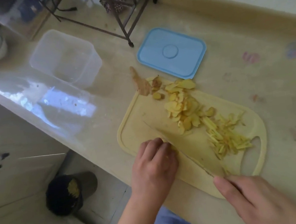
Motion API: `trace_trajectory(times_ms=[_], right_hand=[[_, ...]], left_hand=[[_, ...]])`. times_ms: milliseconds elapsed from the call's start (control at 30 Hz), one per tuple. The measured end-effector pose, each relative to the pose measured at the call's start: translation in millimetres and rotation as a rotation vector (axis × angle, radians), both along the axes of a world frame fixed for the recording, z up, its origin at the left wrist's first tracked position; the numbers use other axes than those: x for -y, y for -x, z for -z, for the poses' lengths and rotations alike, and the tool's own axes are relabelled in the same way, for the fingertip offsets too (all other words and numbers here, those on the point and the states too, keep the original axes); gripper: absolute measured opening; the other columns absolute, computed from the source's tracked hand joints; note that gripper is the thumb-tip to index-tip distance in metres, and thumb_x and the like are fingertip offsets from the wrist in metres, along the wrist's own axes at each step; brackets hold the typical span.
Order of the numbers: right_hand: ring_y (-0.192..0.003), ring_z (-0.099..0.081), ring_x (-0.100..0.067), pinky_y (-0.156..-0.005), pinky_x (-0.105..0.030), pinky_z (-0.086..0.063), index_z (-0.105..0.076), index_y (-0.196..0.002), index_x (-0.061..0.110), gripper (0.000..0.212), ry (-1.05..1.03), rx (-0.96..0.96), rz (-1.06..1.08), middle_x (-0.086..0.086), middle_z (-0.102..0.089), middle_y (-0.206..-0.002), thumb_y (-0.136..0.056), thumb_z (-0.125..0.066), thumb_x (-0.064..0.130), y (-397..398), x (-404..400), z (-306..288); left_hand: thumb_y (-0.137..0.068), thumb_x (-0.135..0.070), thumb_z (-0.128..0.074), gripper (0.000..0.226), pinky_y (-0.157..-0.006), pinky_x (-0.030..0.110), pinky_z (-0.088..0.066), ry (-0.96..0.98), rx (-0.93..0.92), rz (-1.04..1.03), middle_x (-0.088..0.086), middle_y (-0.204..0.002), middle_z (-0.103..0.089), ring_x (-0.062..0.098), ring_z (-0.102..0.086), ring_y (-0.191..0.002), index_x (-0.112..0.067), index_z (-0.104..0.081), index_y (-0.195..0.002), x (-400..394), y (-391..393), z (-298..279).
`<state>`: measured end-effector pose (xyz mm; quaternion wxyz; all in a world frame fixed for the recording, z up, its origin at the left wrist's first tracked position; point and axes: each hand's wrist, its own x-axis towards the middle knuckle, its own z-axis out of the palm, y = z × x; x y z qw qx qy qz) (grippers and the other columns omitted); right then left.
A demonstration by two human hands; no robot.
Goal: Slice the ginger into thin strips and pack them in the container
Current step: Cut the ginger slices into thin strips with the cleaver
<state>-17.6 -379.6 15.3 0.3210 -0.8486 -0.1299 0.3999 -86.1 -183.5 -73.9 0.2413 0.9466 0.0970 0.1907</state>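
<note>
We see a pale yellow cutting board (137, 126) lying on a beige counter (252, 83), with the ginger spread over it in 3 groups. A heap of flat ginger slices (182, 105) sits toward the far middle of the board. A pile of thin ginger strips (226, 139) lies at the right end, just beside the board's handle cutout. A few brown peel scraps (142, 83) rest on the far corner and hang over its edge onto the counter.

The left hand (155, 165) presses down near the board's left edge, fingers curled over a small bit of ginger that shows only as a yellow sliver at the fingertips. A knife (176, 145) lies flat-angled across the board, its blade touching those fingertips, the tip pointing away from us. The right hand (256, 197) holds the knife at the near end; the thumb lies along it, but the handle is hidden and we cannot tell how the other fingers wrap.

The clear container (65, 58) stands on the counter beyond the board to the left, well apart from the ginger. Its blue lid (171, 52) lies flat to the right of it, near the board's far corner. A dark bin (67, 193) stands on the floor below the counter.
</note>
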Motion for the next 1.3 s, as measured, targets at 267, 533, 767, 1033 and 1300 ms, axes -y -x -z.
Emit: trace_trajectory(times_ms=[267,533,767,1033,1300], right_hand=[[-0.083,-0.053,0.007,-0.075,-0.021,-0.041,-0.065,-0.080,0.016,0.123,0.119,0.038,-0.062,0.020,-0.061,-0.089,-0.038,0.012,0.102,-6.1,3.0,-2.6],[-0.072,-0.053,0.014,-0.075,-0.008,-0.039,-0.069,-0.086,0.016,0.125,0.191,0.039,-0.062,-0.007,-0.054,-0.060,-0.042,0.010,0.101,-2.7,-2.5,-3.1],[-0.047,-0.046,-0.010,-0.051,-0.023,-0.033,-0.039,-0.053,0.016,0.074,-0.046,0.030,-0.079,0.003,-0.050,-0.049,-0.078,-0.016,0.081,-13.4,-14.6,23.1],[-0.062,-0.056,-0.001,-0.064,-0.018,-0.042,-0.060,-0.070,0.012,0.102,0.070,0.026,-0.047,-0.002,-0.063,-0.069,-0.060,-0.002,0.095,-3.8,0.7,5.4],[-0.051,-0.049,-0.011,-0.051,-0.029,-0.032,-0.039,-0.053,0.020,0.075,-0.001,0.114,-0.143,0.010,-0.055,-0.055,-0.078,-0.008,0.083,-5.3,-10.4,26.8]], left_hand=[[-0.081,-0.006,-0.076,0.005,-0.077,0.030,-0.051,0.066,-0.024,-0.016,0.006,-0.097,-0.070,0.026,-0.063,-0.085,-0.004,-0.074,-0.085,0.6,-1.1,-1.5],[-0.082,-0.006,-0.076,0.004,-0.079,0.029,-0.052,0.073,-0.012,-0.017,0.004,-0.099,-0.071,0.027,-0.063,-0.085,-0.005,-0.075,-0.086,0.3,-2.5,-1.9],[-0.083,-0.009,-0.076,0.006,-0.079,0.029,-0.052,0.054,-0.009,-0.011,0.004,-0.097,-0.070,0.024,-0.064,-0.085,-0.004,-0.076,-0.087,-1.3,-2.4,-3.3],[-0.083,-0.010,-0.072,0.006,-0.076,0.031,-0.053,0.059,-0.033,-0.011,0.003,-0.097,-0.071,0.026,-0.064,-0.085,-0.005,-0.075,-0.085,-1.6,-2.3,-4.0],[-0.083,-0.010,-0.074,0.007,-0.081,0.028,-0.053,0.068,-0.011,-0.013,0.003,-0.102,-0.072,0.024,-0.065,-0.087,-0.005,-0.077,-0.088,-2.1,-2.7,-4.3]])
